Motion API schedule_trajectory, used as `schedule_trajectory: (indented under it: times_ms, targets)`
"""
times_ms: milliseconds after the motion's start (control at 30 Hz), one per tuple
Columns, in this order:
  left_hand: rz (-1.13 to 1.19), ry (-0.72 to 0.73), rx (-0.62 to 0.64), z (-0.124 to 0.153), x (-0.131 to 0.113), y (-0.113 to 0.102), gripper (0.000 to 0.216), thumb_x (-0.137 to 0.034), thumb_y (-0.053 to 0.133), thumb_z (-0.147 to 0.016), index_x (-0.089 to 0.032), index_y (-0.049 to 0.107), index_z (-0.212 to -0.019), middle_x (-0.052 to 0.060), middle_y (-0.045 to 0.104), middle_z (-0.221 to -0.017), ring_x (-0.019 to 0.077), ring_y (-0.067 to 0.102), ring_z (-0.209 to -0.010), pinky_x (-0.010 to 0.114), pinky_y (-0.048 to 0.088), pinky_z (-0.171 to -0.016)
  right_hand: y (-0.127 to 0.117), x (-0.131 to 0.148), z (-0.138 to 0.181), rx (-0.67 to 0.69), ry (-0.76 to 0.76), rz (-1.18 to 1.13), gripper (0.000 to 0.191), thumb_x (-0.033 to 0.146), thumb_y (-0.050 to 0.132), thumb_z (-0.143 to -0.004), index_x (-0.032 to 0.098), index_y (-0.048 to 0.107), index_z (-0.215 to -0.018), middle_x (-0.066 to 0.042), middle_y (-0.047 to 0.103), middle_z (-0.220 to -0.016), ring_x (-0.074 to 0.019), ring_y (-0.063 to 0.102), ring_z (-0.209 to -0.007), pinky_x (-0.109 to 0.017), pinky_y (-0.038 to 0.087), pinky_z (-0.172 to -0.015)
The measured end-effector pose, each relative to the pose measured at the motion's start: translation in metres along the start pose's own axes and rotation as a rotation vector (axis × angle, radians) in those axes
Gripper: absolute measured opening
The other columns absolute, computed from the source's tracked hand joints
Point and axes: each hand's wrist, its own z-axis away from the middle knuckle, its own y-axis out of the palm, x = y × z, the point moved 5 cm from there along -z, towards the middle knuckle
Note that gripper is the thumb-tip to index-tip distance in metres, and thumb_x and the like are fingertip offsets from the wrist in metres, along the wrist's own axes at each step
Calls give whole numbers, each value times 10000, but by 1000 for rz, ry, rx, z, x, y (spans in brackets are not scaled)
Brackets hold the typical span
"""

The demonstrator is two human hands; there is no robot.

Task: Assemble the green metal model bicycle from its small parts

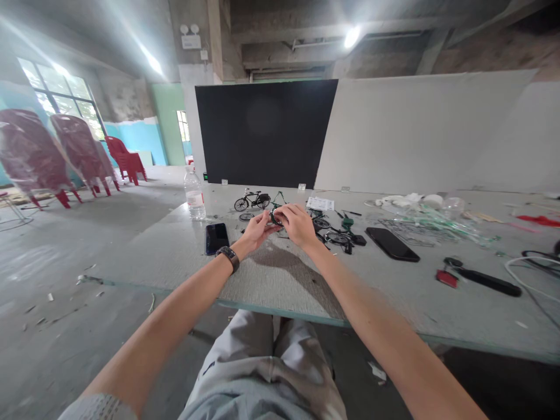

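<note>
My left hand (258,228) and my right hand (300,226) meet above the grey table (280,280), pinching a small black model-bicycle part (275,219) between their fingers. The hands hide most of it, so its exact shape is unclear. A finished black miniature bicycle (252,201) stands just beyond my left hand. Behind the hands is a thin green frame (278,199). Loose miniature wheels (338,237) and small black parts lie to the right of my right hand.
A water bottle (195,195) and a dark phone (217,238) lie left of my hands. Another phone (391,244), a black-handled tool (487,282), plastic packaging (431,228) and a white cable (525,274) lie right. The near table edge (280,312) runs above my knees.
</note>
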Motion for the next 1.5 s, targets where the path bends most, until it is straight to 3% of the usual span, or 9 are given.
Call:
schedule_trajectory:
  times_ms: [100,200,333,533,800,1000,1133,1267,1500]
  targets:
    - [-48,42,61,0,-1,1,382,-496,761,-796,-137,697,-911,58,693,-910,137,661,-809,318,528,-883,2,-3,-1,4,47,-18,181,251,478,-989,232,657,-976,-99,677,-1018,-279,582,-995,-386,476,-809]
    - [-143,81,116,1,-1,1,452,-360,844,-728,-149,701,-1101,74,721,-994,154,667,-876,313,505,-884,5,-7,-1,18,105,-24,189,248,453,-989,217,640,-984,-120,655,-1027,-291,574,-1011,-398,483,-816]
    - [-280,109,28,2,-2,-3,562,-247,873,-665,-159,688,-1188,69,742,-934,179,667,-848,338,499,-843,8,-11,-1,26,110,-64,188,225,433,-982,205,619,-998,-132,633,-1035,-282,581,-974,-416,484,-851]
    - [-448,230,66,2,-6,-1,289,-318,788,-758,-145,749,-986,59,720,-867,183,647,-809,316,487,-804,17,-23,-1,16,191,-231,90,214,516,-925,200,605,-924,-101,642,-929,-253,603,-904,-398,493,-838]
    - [-660,296,156,-2,-9,-1,393,-401,760,-802,-150,708,-1100,76,711,-910,197,658,-827,309,508,-770,18,-25,-1,-4,232,-290,56,218,533,-912,199,570,-874,-92,634,-911,-225,598,-855,-360,485,-797]
    - [-623,266,-69,-2,-12,-9,516,-282,774,-782,-144,659,-1265,76,734,-945,183,671,-822,296,527,-735,22,-21,0,-32,235,-257,100,252,469,-961,198,547,-928,-120,624,-937,-252,597,-895,-384,482,-823]
    - [-551,325,-185,0,-17,-12,390,-254,801,-743,-126,730,-1105,114,756,-1010,208,708,-894,341,553,-846,22,-20,1,-69,243,-267,98,274,469,-967,205,534,-940,-125,628,-948,-253,605,-888,-390,494,-818]
    - [-588,373,-209,2,-20,-13,232,-318,779,-769,-150,779,-929,88,781,-940,230,722,-906,360,552,-878,18,-16,1,-100,232,-259,93,264,480,-960,200,544,-938,-120,627,-949,-240,610,-865,-384,500,-812]
    - [-599,388,-176,0,-17,-14,266,-358,773,-776,-171,797,-964,72,788,-972,235,724,-917,340,559,-843,13,-15,1,-136,252,-274,93,279,559,-932,198,565,-888,-95,648,-902,-214,609,-796,-351,497,-765]
